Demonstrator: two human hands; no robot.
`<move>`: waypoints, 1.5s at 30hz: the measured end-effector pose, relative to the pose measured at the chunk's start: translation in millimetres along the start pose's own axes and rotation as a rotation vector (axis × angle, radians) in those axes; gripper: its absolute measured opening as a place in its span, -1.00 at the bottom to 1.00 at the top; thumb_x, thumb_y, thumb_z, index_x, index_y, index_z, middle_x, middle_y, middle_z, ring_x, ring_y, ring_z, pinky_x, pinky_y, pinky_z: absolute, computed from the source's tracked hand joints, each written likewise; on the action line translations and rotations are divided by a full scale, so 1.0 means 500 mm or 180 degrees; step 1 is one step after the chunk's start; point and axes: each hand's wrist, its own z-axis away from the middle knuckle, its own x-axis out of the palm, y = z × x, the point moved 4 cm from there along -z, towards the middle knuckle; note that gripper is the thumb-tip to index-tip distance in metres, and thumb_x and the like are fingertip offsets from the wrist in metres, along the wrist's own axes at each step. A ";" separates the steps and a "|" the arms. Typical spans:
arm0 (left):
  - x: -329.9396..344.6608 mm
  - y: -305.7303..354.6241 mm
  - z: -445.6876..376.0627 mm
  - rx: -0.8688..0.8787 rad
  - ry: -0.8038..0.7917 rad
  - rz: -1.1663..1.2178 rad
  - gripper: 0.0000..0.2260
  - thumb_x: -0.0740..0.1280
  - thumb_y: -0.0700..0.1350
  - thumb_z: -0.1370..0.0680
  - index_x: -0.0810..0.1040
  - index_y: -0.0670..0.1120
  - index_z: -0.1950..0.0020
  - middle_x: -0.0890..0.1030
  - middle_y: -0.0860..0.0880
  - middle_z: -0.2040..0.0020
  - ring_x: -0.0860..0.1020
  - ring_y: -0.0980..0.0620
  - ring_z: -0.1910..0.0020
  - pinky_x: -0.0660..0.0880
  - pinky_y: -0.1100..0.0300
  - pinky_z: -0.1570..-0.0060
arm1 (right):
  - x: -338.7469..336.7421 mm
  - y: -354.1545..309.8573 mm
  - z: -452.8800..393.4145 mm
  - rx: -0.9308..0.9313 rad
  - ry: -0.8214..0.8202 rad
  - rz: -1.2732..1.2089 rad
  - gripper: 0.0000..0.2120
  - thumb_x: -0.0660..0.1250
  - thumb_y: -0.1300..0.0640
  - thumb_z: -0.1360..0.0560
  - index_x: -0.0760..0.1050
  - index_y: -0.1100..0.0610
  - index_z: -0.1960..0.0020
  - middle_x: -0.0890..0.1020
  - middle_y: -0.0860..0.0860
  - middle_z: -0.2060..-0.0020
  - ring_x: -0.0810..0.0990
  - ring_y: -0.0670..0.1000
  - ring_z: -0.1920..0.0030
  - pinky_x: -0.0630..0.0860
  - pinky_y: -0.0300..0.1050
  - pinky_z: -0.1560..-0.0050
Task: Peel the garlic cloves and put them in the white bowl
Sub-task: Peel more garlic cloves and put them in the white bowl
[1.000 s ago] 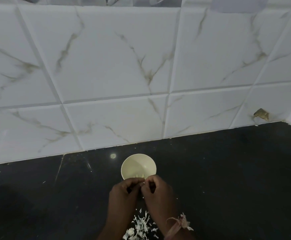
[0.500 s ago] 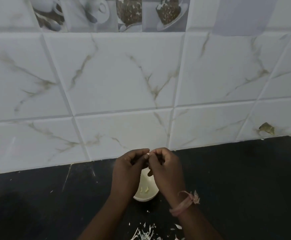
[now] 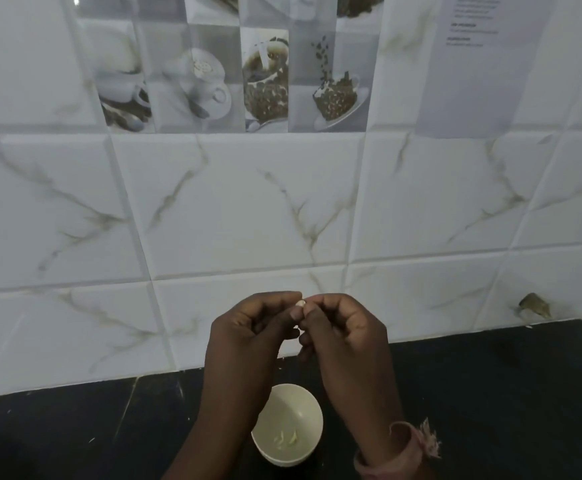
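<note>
The left hand [image 3: 244, 336], fingers curled, meets the right hand [image 3: 346, 336] above the dark counter [image 3: 75, 431]; together their fingertips pinch a small garlic clove [image 3: 300, 302] raised before the marble-tiled wall [image 3: 234, 209]. Below, between the forearms, the white bowl [image 3: 288, 424] holds a few peeled cloves [image 3: 287, 438]. A pink band [image 3: 402, 453] wraps the right wrist.

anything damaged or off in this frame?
One thing: a chipped or broken brown patch in the wall tile at far right, just above the counter. Otherwise normal: both hands, left and right, pinch a garlic clove above the bowl, which holds a few pale pieces.
</note>
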 end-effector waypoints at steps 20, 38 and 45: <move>-0.032 -0.125 0.059 -0.0848 -0.0251 0.0459 -0.91 0.46 -0.28 -0.52 0.74 -0.16 0.02 0.73 -0.25 0.06 0.72 -0.23 -0.01 0.60 -0.01 -0.08 | 0.003 0.101 0.059 0.0659 -0.0395 0.0003 -0.88 0.40 0.15 -0.53 0.62 0.11 0.19 0.57 -0.04 0.49 0.46 -0.14 0.50 0.41 -0.21 0.38; -0.013 -0.180 0.079 -0.1519 -0.0083 0.2300 -0.77 0.41 -0.21 -0.50 0.63 -0.23 -0.13 0.67 -0.14 0.05 0.62 0.06 0.20 0.63 0.28 0.14 | 0.014 0.146 0.082 0.1106 -0.0257 -0.0877 -0.79 0.28 0.28 -0.58 0.56 0.21 0.22 0.42 0.15 0.50 0.30 0.05 0.52 0.28 -0.13 0.49; -0.032 -0.215 0.103 -0.1736 0.0014 0.1927 -0.80 0.38 -0.29 -0.51 0.63 -0.24 -0.13 0.69 -0.22 0.01 0.70 -0.07 0.05 0.67 0.19 0.10 | -0.002 0.153 0.108 0.0839 -0.0513 0.0154 -0.74 0.20 0.22 -0.61 0.49 0.13 0.24 0.53 -0.10 0.49 0.43 -0.17 0.48 0.34 -0.30 0.43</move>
